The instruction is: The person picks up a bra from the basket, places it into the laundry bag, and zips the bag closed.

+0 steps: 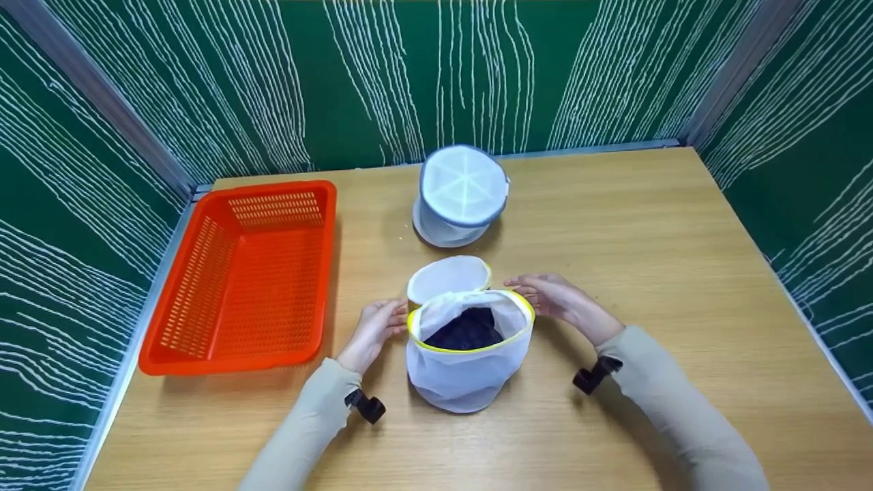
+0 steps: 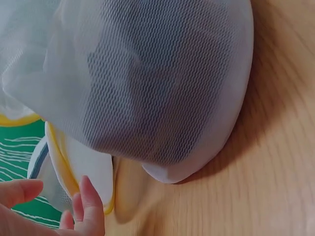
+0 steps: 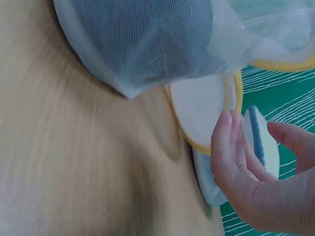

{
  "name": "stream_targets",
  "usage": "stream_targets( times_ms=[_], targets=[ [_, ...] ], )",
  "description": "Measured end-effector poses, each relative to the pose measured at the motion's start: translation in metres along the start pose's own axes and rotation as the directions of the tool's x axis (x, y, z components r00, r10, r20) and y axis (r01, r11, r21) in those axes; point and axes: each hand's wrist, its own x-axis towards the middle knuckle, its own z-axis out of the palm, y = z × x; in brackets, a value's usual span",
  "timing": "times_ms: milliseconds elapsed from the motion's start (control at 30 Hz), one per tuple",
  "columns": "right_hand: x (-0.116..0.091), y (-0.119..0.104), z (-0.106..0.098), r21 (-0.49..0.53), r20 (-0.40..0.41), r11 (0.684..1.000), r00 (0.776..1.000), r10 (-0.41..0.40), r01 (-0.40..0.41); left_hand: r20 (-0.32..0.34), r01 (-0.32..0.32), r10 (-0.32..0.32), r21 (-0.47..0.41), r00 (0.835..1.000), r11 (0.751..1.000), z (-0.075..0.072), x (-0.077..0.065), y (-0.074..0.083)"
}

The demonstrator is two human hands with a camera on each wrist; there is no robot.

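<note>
A white mesh laundry bag (image 1: 464, 382) with yellow trim stands upright on the table, its mouth gaping. Dark cloth (image 1: 467, 329) lies inside and shows through the mesh in both wrist views. The bag's round lid (image 1: 450, 278) hangs back on the far side. At the bag's left rim is my left hand (image 1: 374, 331), fingers extended; whether they touch the rim cannot be told. My right hand (image 1: 556, 300) is by the right rim, fingers loosely bent and thumb apart. In the right wrist view, nothing lies between the right hand's (image 3: 261, 177) thumb and fingers.
Behind the bag stands a second white mesh bag (image 1: 464, 187) with grey-blue trim, its round top facing up. An orange plastic basket (image 1: 262, 279) sits on the left of the wooden table (image 1: 614, 225). Green panels with white streaks (image 1: 477, 75) enclose the back and sides.
</note>
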Motion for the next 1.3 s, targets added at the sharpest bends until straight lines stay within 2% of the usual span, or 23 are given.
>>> stream_targets(
  times_ms=[100,233,300,333,367,433,500,533,600,633,667,733,767,800,867,900,967,1000,1033,1067,1200,1267,1300],
  targets=[
    [0.010,-0.002,0.001,-0.026,-0.014,1.000,1.000,0.008,-0.009,0.031,-0.030,0.032,-0.047,0.999,0.998,-0.009,0.015,-0.009],
    [0.022,-0.002,0.003,-0.012,-0.008,1.000,1.000,0.005,-0.005,0.112,-0.038,0.056,-0.161,0.992,0.986,-0.029,0.080,-0.055],
    [0.027,-0.002,0.004,0.009,0.003,1.000,1.000,-0.001,0.001,0.083,-0.013,0.027,-0.169,0.996,0.986,-0.032,0.111,-0.075],
    [0.028,-0.002,0.004,0.013,0.005,1.000,1.000,-0.009,0.009,0.064,0.000,0.011,-0.170,0.998,0.985,-0.031,0.122,-0.082],
    [0.030,-0.002,0.005,0.028,0.004,0.999,1.000,-0.017,0.017,0.076,-0.001,0.016,-0.190,0.997,0.982,-0.032,0.127,-0.084],
    [0.030,-0.001,0.005,0.004,-0.005,0.999,0.999,-0.035,0.035,0.052,0.020,-0.010,-0.187,0.999,0.982,-0.029,0.134,-0.087],
    [0.029,0.000,0.005,-0.038,-0.003,0.997,0.998,-0.063,0.063,0.065,0.044,-0.031,-0.220,0.997,0.974,-0.033,0.152,-0.098],
    [0.030,0.000,0.006,-0.049,-0.008,0.997,0.998,-0.065,0.064,0.088,0.057,-0.037,-0.240,0.995,0.969,-0.039,0.172,-0.113],
    [0.033,0.000,0.008,-0.063,-0.020,0.997,0.999,-0.050,0.049,0.056,0.091,-0.080,-0.242,0.995,0.966,-0.031,0.154,-0.097],
    [0.035,-0.001,0.010,-0.056,-0.023,0.998,0.999,-0.038,0.037,0.068,0.092,-0.078,-0.255,0.995,0.963,-0.031,0.149,-0.094],
    [0.038,-0.001,0.011,-0.050,-0.025,0.998,0.999,-0.033,0.032,0.058,0.096,-0.084,-0.260,0.995,0.961,-0.025,0.130,-0.078],
    [0.041,-0.002,0.014,-0.031,-0.042,0.999,0.999,-0.020,0.019,0.051,0.081,-0.070,-0.254,0.996,0.964,-0.021,0.114,-0.067],
    [0.041,-0.002,0.014,-0.036,-0.046,0.999,0.999,-0.024,0.023,0.044,0.070,-0.061,-0.255,0.997,0.964,-0.013,0.087,-0.046],
    [0.041,-0.002,0.014,-0.051,-0.039,0.998,0.999,-0.036,0.033,0.066,0.063,-0.047,-0.269,0.997,0.961,-0.020,0.103,-0.060],
    [0.040,0.000,0.013,-0.076,-0.032,0.995,0.997,-0.064,0.061,0.066,0.045,-0.029,-0.261,0.997,0.964,-0.024,0.118,-0.072],
    [0.040,0.001,0.012,-0.082,-0.029,0.994,0.997,-0.073,0.070,0.068,0.042,-0.025,-0.259,0.997,0.965,-0.029,0.133,-0.085],
    [0.038,0.002,0.011,-0.090,-0.021,0.993,0.996,-0.082,0.080,0.067,0.038,-0.022,-0.249,0.998,0.968,-0.030,0.134,-0.086],
    [0.038,0.002,0.010,-0.094,-0.018,0.992,0.996,-0.087,0.085,0.060,0.034,-0.020,-0.242,0.998,0.970,-0.032,0.139,-0.092],
    [0.038,0.003,0.011,-0.088,-0.021,0.992,0.995,-0.093,0.090,0.053,0.028,-0.016,-0.237,0.998,0.971,-0.029,0.131,-0.086],
    [0.038,0.003,0.011,-0.087,-0.023,0.992,0.995,-0.095,0.093,0.080,0.006,0.015,-0.254,0.997,0.967,-0.030,0.128,-0.085],
    [0.040,0.002,0.014,-0.045,-0.019,0.993,0.994,-0.111,0.110,0.017,-0.018,0.022,-0.210,1.000,0.977,-0.011,0.070,-0.042],
    [0.041,0.001,0.015,-0.012,-0.008,0.993,0.993,-0.115,0.114,-0.009,-0.028,0.027,-0.188,1.000,0.982,-0.004,0.046,-0.024],
    [0.041,0.001,0.016,0.002,-0.007,0.993,0.993,-0.118,0.118,-0.047,-0.012,0.004,-0.162,0.999,0.987,0.001,0.031,-0.011]
  ],
)
